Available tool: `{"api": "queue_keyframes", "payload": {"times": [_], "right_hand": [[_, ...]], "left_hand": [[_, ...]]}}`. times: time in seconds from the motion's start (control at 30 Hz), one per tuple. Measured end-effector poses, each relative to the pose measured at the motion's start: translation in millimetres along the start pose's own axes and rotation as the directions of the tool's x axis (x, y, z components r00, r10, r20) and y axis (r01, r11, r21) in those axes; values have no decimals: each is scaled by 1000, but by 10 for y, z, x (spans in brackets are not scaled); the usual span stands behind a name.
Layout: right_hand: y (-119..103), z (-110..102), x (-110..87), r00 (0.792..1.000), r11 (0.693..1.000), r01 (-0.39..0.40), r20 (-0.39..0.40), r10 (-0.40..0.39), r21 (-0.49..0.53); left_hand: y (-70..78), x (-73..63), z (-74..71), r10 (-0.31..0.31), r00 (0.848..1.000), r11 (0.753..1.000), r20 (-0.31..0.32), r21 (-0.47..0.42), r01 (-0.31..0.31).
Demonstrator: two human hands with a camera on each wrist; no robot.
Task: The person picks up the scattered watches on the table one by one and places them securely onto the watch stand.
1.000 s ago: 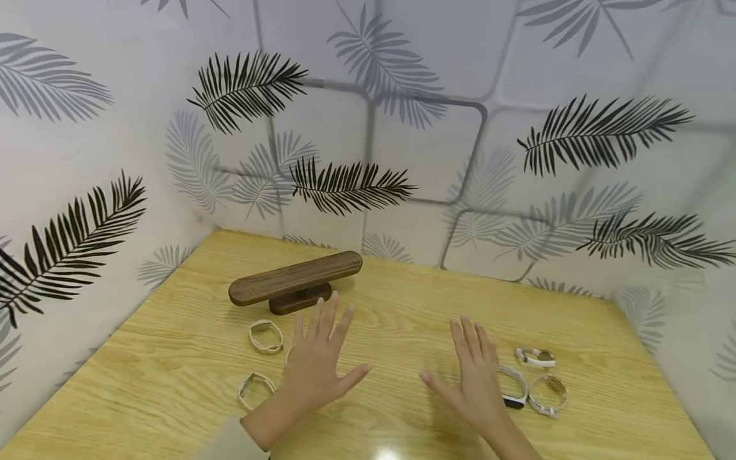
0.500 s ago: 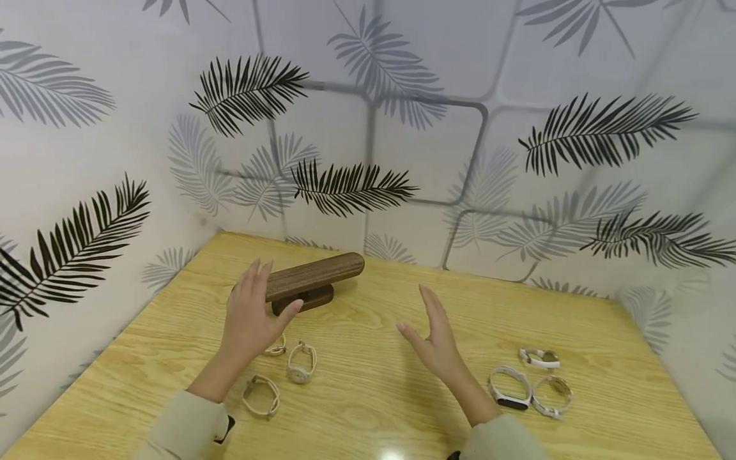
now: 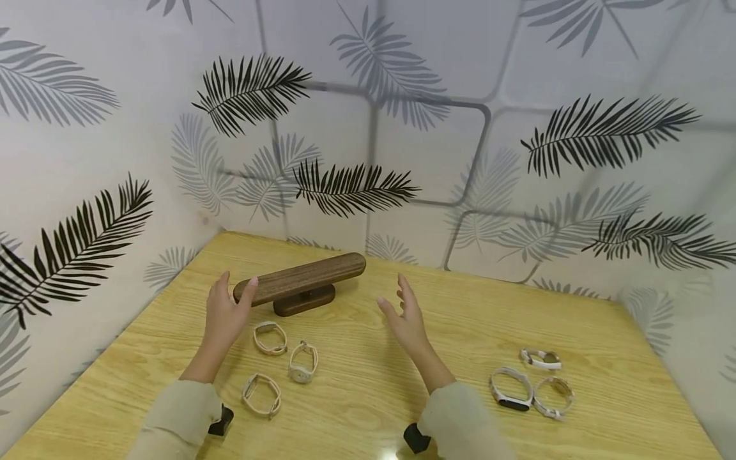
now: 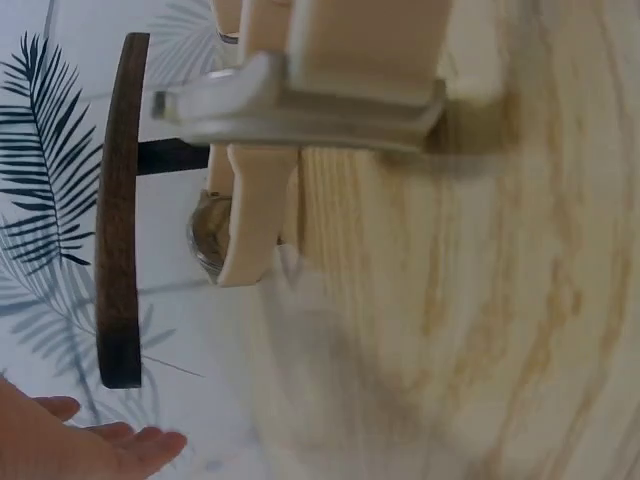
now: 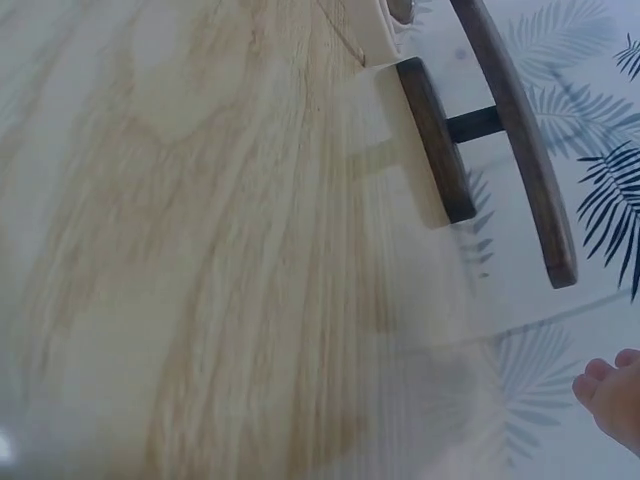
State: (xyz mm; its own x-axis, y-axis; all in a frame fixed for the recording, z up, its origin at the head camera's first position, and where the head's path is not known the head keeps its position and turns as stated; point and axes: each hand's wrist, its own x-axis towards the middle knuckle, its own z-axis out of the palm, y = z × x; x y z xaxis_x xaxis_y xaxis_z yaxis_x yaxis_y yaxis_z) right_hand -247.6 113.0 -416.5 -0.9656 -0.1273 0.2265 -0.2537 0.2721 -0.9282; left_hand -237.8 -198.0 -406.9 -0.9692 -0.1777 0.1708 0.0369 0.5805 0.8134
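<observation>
A dark wooden display stand point(image 3: 305, 275), a rounded bar on a short post and base, stands at the back left of the table. My left hand point(image 3: 224, 313) is at the bar's left end, its thumb overlapping that end in the head view. In the left wrist view a gap shows between the fingers point(image 4: 150, 445) and the bar point(image 4: 120, 220). Right of the stand, my right hand point(image 3: 409, 319) is held over the table, thumb apart from the fingers, holding nothing. Before the stand lie three pale-strapped watches: one point(image 3: 270, 345), another point(image 3: 301, 374), and a third point(image 3: 247, 393).
At the right of the wood-grain table point(image 3: 368, 409) are a white fitness band point(image 3: 513, 404), a light-strapped watch point(image 3: 554, 412) and a small white band point(image 3: 543, 364). A leaf-patterned wall covering point(image 3: 402, 147) borders the table behind and on both sides.
Both hands moved. The left went left and forward, off the watches, to the stand's left end. The right moved left and forward toward the stand, away from the bands. The stand stays put.
</observation>
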Motion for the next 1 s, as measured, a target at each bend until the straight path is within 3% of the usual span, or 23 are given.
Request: {"api": "queue_keyframes", "payload": {"times": [0.13,0.3,0.5,0.77,1.0], "right_hand": [[27,70,50,996,996,-83,-24,84,26],[209,118,146,987,988,-152,-53,152,9],[249,133,169,979,981,-193,-68,194,22],[276,67,129,978,980,-197,-69,197,6],[346,14,112,980,982,-186,-71,185,-12]], "left_hand": [[-31,-14,-16,-133,990,985,45,-105,137],[-21,-18,18,-237,972,954,7,-187,234],[-49,20,29,-298,953,912,-50,-309,269],[-81,70,15,-330,943,862,-36,-418,286],[-96,122,10,-351,936,845,10,-428,321]]}}
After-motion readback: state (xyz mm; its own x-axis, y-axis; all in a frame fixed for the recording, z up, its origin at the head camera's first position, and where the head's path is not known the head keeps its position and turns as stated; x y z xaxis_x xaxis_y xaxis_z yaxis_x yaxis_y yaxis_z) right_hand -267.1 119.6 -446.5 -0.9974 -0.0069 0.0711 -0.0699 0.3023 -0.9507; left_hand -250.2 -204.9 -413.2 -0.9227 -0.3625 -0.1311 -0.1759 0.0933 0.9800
